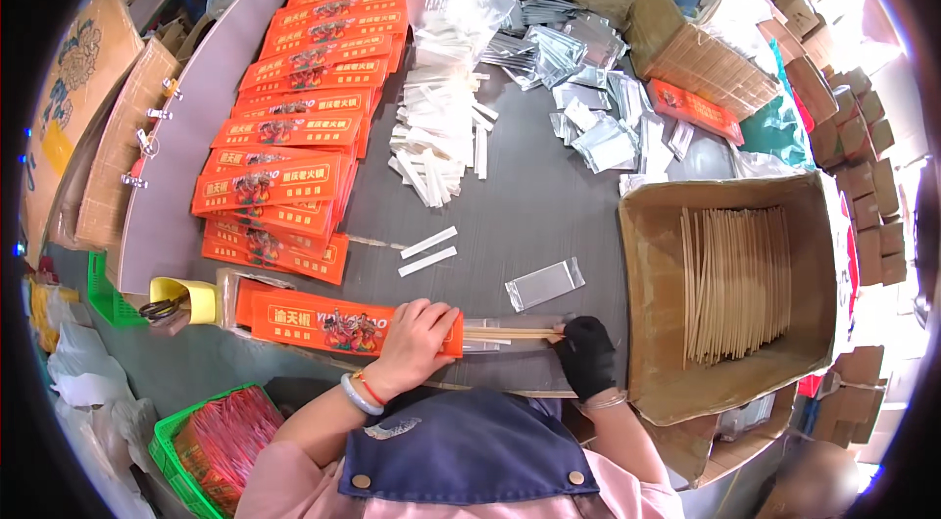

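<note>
My bare left hand (417, 341) grips the right end of an orange printed paper sleeve (323, 321), its fingers curled over the top edge. This sleeve lies on top of others in a cardboard holder (231, 297) at the table's front edge. In a black glove, my right hand (586, 357) pinches the right ends of wooden chopsticks (515, 333). Their left ends reach the sleeve's right end; whether they are inside is hidden by the sleeve. A clear packet (482, 346) shows beside the chopsticks. Just behind them lies a flat silvery packet (545, 285).
Fanned orange sleeves (270, 183) cover the table's left. White paper strips (431, 127) are heaped in the middle, silvery packets (603, 142) farther right. A cardboard box (649, 323) of chopsticks stands at the right. Scissors (165, 307) sit in a yellow holder; a green crate (169, 431) is lower left.
</note>
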Motion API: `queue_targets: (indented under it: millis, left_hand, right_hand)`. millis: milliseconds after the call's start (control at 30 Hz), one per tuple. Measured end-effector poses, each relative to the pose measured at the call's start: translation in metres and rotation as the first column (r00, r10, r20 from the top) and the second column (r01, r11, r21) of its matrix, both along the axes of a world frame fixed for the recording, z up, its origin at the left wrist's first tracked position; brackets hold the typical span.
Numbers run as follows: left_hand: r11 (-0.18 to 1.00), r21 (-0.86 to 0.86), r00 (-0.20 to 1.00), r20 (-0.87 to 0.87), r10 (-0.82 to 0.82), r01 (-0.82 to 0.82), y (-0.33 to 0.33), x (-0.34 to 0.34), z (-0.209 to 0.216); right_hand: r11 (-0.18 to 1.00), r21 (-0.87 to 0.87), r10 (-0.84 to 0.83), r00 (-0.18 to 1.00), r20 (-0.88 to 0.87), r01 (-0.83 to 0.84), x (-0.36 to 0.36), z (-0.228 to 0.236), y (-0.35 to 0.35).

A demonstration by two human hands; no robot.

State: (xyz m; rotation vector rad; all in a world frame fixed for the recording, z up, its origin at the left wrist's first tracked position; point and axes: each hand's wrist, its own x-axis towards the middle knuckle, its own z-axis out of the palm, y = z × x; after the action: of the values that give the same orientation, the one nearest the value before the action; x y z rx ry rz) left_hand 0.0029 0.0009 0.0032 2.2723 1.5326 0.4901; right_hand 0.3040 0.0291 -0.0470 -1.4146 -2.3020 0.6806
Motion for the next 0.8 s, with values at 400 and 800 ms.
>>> queue_targets:
  millis: [400, 800]
  left_hand:
    - [0.949, -0.103, 0.934, -0.174, -0.311, 0.297, 0.034, 0.006, 0.026]
    - [0.981, -0.156, 0.983, -0.127, -0.132, 0.112, 0.041, -0.082, 0.056]
  right_hand:
    - [0.981, 0.070, 0.164, 0.971, 0.171, -0.178, -0.060, 0.057, 0.011]
    - [0.939, 0.207, -0.266, 0.962, -0.064, 0.273, -0.015, 0.087, 0.021]
